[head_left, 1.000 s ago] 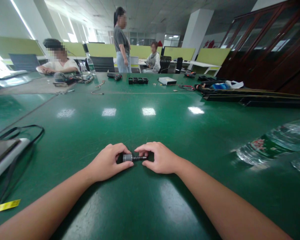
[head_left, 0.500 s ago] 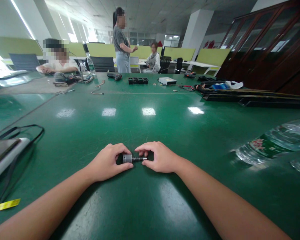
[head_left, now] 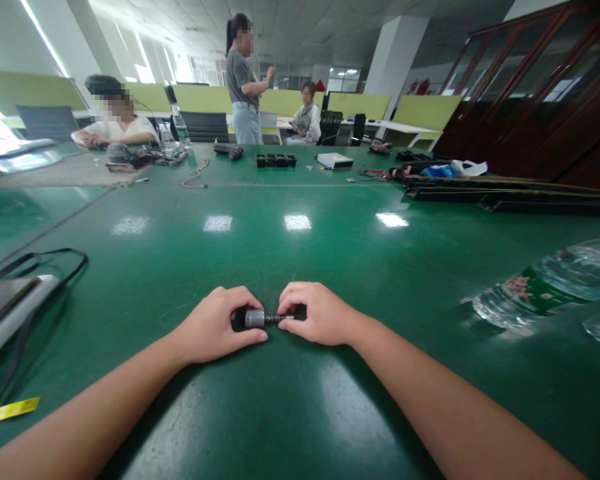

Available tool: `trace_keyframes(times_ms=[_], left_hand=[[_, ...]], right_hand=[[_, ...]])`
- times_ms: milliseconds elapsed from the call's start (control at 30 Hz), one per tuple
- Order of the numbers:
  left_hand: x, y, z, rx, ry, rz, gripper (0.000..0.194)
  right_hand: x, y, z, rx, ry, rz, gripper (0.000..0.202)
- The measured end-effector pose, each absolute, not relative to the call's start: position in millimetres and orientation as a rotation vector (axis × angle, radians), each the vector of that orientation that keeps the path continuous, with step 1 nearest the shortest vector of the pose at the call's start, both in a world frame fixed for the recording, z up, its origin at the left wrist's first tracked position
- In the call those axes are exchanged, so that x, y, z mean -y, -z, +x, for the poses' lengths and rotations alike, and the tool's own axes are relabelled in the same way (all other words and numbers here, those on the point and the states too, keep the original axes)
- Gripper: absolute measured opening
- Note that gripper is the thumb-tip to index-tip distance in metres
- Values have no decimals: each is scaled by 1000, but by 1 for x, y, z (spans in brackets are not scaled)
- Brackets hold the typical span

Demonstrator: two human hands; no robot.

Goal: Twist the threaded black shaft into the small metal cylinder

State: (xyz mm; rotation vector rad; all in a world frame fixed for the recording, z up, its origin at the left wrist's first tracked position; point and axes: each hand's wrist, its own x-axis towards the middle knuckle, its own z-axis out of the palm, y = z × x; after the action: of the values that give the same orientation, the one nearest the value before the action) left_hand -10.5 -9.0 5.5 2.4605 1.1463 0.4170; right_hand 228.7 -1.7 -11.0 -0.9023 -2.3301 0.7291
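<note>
Big green table (head_left: 290,250), water bottle (head_left: 535,290) parked right, probably for elbow room. 2 hands: left hand (head_left: 211,327) loosely cupped, thumb spread; right hand (head_left: 323,315) nearly pinched, can't tell if gripping. Gray cylindrical part (head_left: 255,318) lies sideways between them, shaft (head_left: 271,319) facing right, so I guess each hand gets 1 end.

Green-labelled bottle (head_left: 543,291) partly beyond right edge
</note>
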Motion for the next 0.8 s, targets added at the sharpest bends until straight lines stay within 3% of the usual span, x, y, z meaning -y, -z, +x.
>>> trace_keyframes(times_ms=[800], left_hand=[[9,-6,-9,-1135,-425,2466,26]], right_hand=[[4,11,220,2419,-607,-870,14]])
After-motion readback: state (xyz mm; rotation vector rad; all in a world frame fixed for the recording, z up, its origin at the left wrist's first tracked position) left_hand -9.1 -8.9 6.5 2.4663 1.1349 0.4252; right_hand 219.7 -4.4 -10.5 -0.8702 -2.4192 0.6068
